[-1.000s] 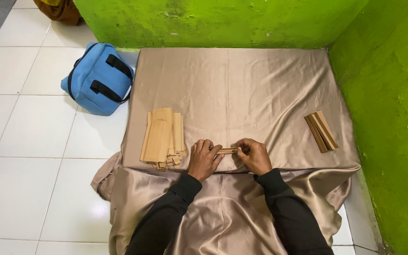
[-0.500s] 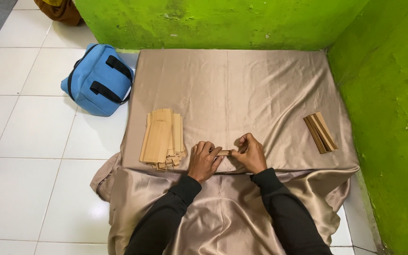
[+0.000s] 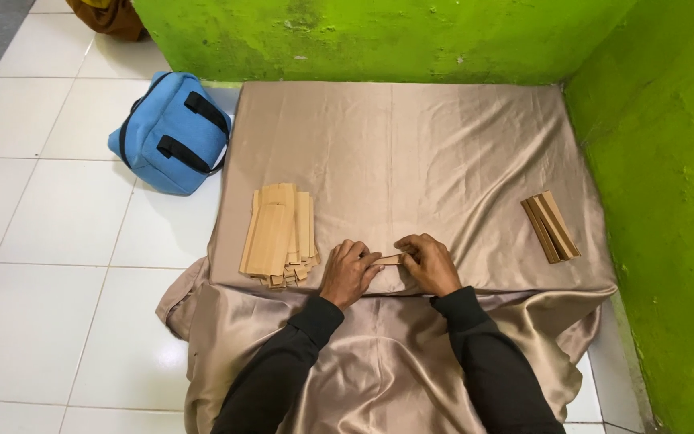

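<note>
White floor tiles [image 3: 50, 265] fill the left of the head view, with a grey strip at the far upper corner. Near the top edge a brown bundle [image 3: 110, 16] lies against the green wall [image 3: 379, 36]. Below it, a blue bag [image 3: 172, 133] with black straps rests on the tiles, touching the left edge of a beige satin sheet [image 3: 395, 153] spread over a low mattress in the corner. On the sheet's left part lies a loose stack of flat tan paper pieces [image 3: 277, 235], long sides running away from the person, the lower ends uneven and fanned. Just to the right of that stack, near the sheet's front edge, the left hand [image 3: 349, 272] lies palm down, its fingers curled onto one end of a small folded tan strip [image 3: 389, 259]. The strip lies between the two hands, low against the sheet. The right hand [image 3: 429, 263] takes its other end, fingers bent over it and thumb tucked under, so each grip is closed on the strip. Both forearms wear dark sleeves [image 3: 483, 362] and come up from the bottom over draped, wrinkled satin. Well apart to the right, near the sheet's right edge, a small bundle of folded tan strips [image 3: 550, 226] lies at a slant. Beyond it the second green wall [image 3: 668, 201] runs down the right side.
</note>
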